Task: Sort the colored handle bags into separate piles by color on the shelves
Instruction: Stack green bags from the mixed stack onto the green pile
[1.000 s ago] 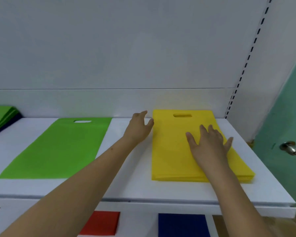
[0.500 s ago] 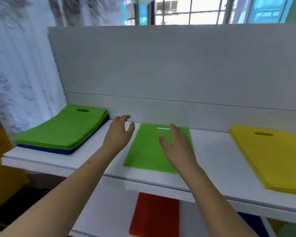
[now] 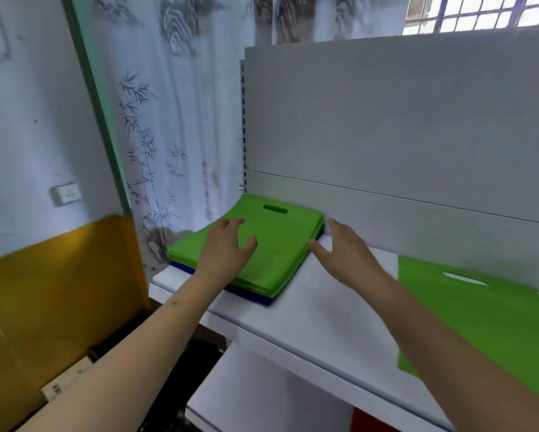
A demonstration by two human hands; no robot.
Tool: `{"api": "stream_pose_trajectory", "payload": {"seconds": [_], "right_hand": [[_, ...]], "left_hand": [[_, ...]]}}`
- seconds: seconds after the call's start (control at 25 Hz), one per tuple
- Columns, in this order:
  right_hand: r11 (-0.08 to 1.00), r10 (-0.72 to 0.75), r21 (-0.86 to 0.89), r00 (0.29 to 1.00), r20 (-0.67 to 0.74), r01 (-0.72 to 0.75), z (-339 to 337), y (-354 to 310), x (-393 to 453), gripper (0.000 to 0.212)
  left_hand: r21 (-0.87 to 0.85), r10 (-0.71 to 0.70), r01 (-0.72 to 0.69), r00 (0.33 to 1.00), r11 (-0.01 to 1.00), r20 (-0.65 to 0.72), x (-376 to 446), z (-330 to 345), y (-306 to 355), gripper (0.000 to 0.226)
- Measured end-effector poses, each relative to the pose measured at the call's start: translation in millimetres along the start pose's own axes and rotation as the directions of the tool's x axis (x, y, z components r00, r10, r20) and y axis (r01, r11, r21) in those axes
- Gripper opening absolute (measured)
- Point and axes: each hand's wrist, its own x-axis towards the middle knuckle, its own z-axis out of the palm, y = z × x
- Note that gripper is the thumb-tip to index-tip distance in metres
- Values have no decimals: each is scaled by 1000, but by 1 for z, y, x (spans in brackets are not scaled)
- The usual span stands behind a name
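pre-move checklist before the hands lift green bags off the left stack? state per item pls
1. Left hand on the green stack: ok, it is over the top bag, fingers relaxed; contact cannot be told.
2. Right hand at the stack's right edge: ok, open, nothing held.
3. Stack is one colour: not ok, blue bags show under the green.
4. Destination ready: ok, a single green bag lies flat to the right on the same shelf.
5. Path between stack and single bag: ok, only bare shelf shows.
6. Count of green bags in the stack: cannot tell.
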Motion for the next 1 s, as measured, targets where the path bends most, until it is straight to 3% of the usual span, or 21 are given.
{"api": "stream_pose_trajectory", "payload": {"seconds": [0.16, 0.28, 0.36, 0.6, 0.72, 0.8, 0.88, 1.0], "right_hand": [[982, 14, -187, 997, 75, 0, 36, 10, 101, 85], [946, -24, -322, 998, 49, 39, 70, 24, 133, 80], [926, -79, -369, 997, 24, 82, 87, 28, 140, 67], [864, -129, -496, 990, -52, 87, 93, 18, 129, 44], [934, -29, -356, 985, -170, -34, 74, 2, 107, 41], [977, 27, -202, 985, -168, -62, 56, -5, 92, 43], [998, 51, -27, 963, -265, -61, 32, -8, 71, 38], [976, 204, 153, 892, -403, -154, -8, 1, 36, 28]], "left_hand": [[244, -67, 89, 993, 966, -97, 16, -1, -65, 80], [368, -149, 125, 988, 921, 39, 22, 1, -106, 98], [342, -186, 150, 980, 928, 74, 19, 8, -112, 92], [298, -69, 70, 998, 952, -12, 0, 20, -107, 62], [156, -16, 25, 998, 987, -59, -6, 10, -100, 52], [-151, -23, 13, 998, 988, -61, -14, -1, -81, 44], [-436, -2, 14, 1000, 900, 28, -25, -14, -56, 48], [-605, 153, -74, 985, 793, 80, -43, -24, -21, 60]]}}
